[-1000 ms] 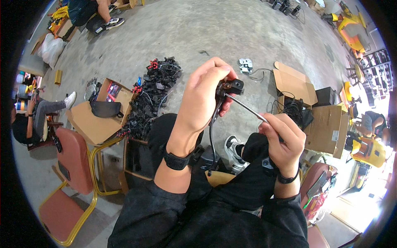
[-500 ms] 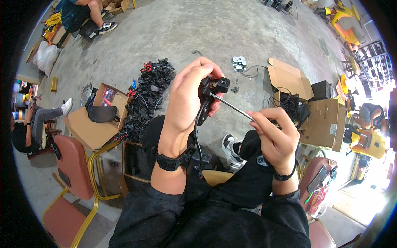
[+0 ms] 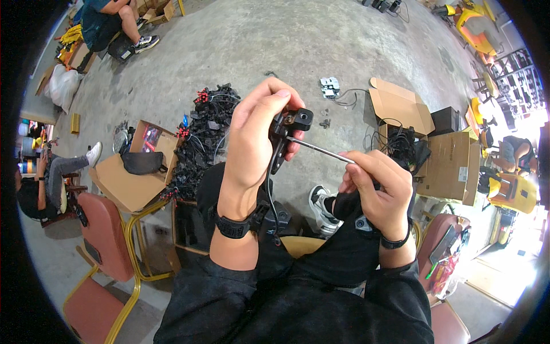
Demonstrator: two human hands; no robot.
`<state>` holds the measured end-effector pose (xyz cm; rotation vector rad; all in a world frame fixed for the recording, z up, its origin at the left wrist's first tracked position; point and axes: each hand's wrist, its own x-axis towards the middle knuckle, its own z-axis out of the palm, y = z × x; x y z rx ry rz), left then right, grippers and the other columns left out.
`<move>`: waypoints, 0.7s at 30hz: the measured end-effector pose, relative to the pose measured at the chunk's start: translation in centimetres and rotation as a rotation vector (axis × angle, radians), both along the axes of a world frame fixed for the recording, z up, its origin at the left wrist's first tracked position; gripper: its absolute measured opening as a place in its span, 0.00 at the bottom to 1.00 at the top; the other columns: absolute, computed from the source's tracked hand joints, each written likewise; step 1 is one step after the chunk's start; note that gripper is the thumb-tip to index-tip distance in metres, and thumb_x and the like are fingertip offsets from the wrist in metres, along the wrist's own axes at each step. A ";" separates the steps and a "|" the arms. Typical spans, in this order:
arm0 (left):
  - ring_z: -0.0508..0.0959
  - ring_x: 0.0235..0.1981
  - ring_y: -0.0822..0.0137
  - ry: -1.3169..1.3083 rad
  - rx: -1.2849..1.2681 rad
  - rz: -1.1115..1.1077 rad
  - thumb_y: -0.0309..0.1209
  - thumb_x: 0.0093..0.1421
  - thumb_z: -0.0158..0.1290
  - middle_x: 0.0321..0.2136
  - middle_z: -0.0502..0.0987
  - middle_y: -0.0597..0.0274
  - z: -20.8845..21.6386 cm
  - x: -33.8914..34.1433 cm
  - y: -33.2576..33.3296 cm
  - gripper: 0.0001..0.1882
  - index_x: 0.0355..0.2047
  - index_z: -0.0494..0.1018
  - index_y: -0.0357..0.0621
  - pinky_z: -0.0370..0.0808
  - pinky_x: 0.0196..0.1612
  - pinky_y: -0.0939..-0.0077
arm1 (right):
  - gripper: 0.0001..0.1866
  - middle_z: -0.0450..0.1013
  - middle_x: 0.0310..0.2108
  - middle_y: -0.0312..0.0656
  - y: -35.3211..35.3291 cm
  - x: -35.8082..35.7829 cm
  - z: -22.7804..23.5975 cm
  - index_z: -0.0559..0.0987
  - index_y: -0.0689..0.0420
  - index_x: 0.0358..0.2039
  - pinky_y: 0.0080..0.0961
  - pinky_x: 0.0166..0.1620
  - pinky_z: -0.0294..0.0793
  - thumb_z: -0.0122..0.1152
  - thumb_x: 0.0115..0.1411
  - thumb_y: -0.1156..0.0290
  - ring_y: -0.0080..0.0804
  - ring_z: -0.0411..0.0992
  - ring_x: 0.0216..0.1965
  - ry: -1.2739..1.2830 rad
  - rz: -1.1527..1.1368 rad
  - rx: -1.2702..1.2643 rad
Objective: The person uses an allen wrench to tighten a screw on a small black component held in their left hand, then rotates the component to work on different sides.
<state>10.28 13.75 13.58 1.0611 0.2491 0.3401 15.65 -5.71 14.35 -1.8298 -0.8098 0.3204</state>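
My left hand (image 3: 250, 135) is raised in the middle, its fingers wrapped round a black brake lever (image 3: 301, 119) with a blocky clamp end facing right. A thin black cable (image 3: 270, 198) hangs from the lever past my left wrist. From the right, my right hand (image 3: 382, 192) pinches a slim metal screwdriver (image 3: 322, 151) between thumb and fingers. Its shaft slants up and left, and the tip meets the lever's body just below the clamp. The screwdriver's rear end is hidden in my palm.
Left of my hands lies a heap of black parts with cables (image 3: 203, 129). An opened cardboard box (image 3: 143, 172) is beside it. At right stands a box of black cables (image 3: 401, 143). A small metal piece (image 3: 330, 87) lies on the floor ahead. Chairs (image 3: 103, 229) flank me; a person (image 3: 117, 26) sits far left.
Both hands have shifted slightly left with the brake lever and screwdriver. The screwdriver now lies a little flatter, its tip still at the lever, and my right fingers have shifted along it.
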 end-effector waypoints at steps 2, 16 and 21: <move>0.69 0.14 0.77 0.004 -0.040 0.009 0.34 0.64 0.42 0.18 0.71 0.63 0.0 0.0 0.0 0.12 0.29 0.69 0.41 0.64 0.15 0.83 | 0.09 0.73 0.22 0.39 0.1 0.3 -0.3 0.80 0.59 0.39 0.20 0.25 0.71 0.59 0.57 0.81 0.25 0.74 0.22 -0.216 0.020 0.045; 0.67 0.11 0.71 0.060 -0.019 0.012 0.36 0.63 0.41 0.15 0.69 0.59 0.3 0.2 -0.2 0.13 0.28 0.66 0.40 0.63 0.14 0.79 | 0.12 0.72 0.23 0.39 0.1 0.3 -0.2 0.82 0.57 0.39 0.21 0.25 0.69 0.64 0.52 0.81 0.26 0.71 0.22 -0.331 0.002 0.058; 0.68 0.12 0.72 0.038 -0.061 0.005 0.36 0.63 0.41 0.16 0.69 0.60 -0.1 0.1 0.0 0.13 0.29 0.67 0.40 0.64 0.14 0.80 | 0.13 0.71 0.23 0.39 0.1 0.3 -0.2 0.82 0.57 0.38 0.21 0.25 0.68 0.65 0.51 0.80 0.27 0.70 0.21 -0.358 0.006 0.049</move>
